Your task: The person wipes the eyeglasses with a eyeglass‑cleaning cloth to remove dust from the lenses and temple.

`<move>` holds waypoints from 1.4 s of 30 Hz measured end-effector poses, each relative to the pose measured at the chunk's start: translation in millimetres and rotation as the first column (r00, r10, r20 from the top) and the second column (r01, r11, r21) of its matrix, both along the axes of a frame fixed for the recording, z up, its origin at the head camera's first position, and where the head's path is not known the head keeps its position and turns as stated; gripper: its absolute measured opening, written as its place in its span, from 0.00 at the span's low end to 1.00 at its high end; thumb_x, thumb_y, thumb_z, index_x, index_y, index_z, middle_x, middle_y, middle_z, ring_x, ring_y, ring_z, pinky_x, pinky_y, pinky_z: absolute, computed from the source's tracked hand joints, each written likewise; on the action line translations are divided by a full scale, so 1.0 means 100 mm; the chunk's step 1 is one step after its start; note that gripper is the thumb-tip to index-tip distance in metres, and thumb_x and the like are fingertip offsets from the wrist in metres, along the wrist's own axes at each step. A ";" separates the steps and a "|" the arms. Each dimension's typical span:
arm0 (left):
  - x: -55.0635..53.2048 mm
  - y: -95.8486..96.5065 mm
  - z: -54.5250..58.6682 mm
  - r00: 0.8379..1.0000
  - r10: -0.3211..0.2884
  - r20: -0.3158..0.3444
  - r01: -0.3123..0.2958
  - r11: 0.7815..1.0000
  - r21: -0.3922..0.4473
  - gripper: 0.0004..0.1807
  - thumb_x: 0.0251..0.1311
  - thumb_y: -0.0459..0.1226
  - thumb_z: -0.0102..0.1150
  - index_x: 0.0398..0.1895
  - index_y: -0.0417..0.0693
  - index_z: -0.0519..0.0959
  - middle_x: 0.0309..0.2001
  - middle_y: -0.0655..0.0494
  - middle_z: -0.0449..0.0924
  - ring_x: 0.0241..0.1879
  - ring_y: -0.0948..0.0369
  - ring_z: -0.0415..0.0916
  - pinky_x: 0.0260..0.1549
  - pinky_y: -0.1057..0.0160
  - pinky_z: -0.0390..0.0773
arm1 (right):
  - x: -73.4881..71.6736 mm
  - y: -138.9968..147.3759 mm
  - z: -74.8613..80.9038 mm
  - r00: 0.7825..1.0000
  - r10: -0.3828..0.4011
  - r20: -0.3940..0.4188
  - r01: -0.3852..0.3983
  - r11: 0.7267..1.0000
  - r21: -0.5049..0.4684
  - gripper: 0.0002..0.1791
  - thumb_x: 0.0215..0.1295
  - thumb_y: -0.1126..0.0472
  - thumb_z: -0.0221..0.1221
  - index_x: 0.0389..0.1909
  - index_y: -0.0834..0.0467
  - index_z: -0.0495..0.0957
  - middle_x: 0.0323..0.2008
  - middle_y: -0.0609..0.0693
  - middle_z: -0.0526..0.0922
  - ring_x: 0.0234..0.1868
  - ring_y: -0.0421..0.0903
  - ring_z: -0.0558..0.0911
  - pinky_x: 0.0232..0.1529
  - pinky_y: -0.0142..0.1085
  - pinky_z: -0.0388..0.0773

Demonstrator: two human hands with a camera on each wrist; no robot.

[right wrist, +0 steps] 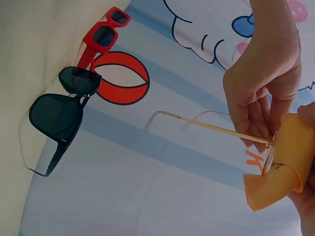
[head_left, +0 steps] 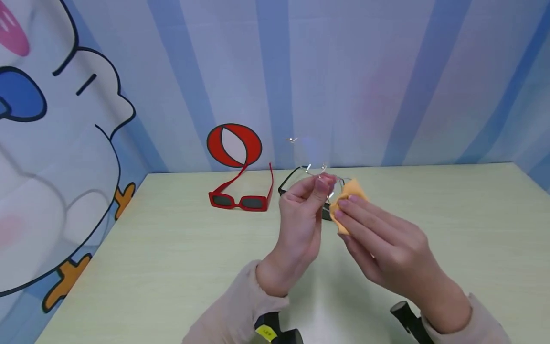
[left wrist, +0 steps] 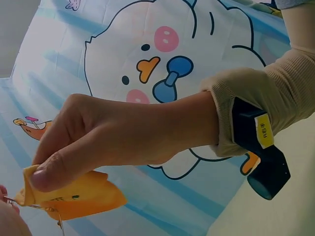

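My left hand (head_left: 302, 224) pinches a pair of thin gold-framed eyeglasses (right wrist: 221, 131) near the hinge. Their temples stretch out away from the hands in the right wrist view. With thumb and fingers, my right hand (head_left: 391, 248) holds an orange-yellow cleaning cloth (head_left: 349, 203) folded over a lens. Most of that lens is hidden by the cloth. From the left wrist view, the right hand (left wrist: 98, 132) grips the cloth (left wrist: 88, 199) between thumb and fingers, while a bit of the left hand (left wrist: 12, 221) shows at the lower left corner.
Red sunglasses (head_left: 238, 201) stand with temples raised on the pale table (head_left: 180, 267). Black sunglasses (right wrist: 56, 118) lie beside them, partly hidden behind the hands in the head view. A striped blue backdrop (head_left: 343, 71) with cartoon prints rises behind the table.
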State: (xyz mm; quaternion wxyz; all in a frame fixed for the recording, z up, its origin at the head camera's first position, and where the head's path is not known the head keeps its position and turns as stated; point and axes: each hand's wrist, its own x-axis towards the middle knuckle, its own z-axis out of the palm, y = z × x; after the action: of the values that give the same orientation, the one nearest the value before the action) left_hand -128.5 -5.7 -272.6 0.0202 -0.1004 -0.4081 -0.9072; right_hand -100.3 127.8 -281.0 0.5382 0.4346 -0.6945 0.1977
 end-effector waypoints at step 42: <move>0.02 -0.08 0.06 0.998 -0.031 0.048 0.027 0.997 0.074 0.11 0.63 0.31 0.52 0.32 0.49 0.84 0.33 0.57 0.83 0.43 0.59 0.77 0.56 0.59 0.70 | -0.05 -0.01 -0.07 0.998 -0.051 -0.027 0.051 0.999 0.000 0.17 0.70 0.59 0.51 0.39 0.69 0.82 0.43 0.60 0.82 0.41 0.57 0.83 0.56 0.32 0.67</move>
State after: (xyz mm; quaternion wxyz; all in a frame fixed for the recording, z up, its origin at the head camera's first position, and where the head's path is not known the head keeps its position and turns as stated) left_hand -126.3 -13.3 -266.5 0.0007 -0.0833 -0.3733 -0.9240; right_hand -105.0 126.4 -287.8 0.5521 0.4197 -0.6981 0.1779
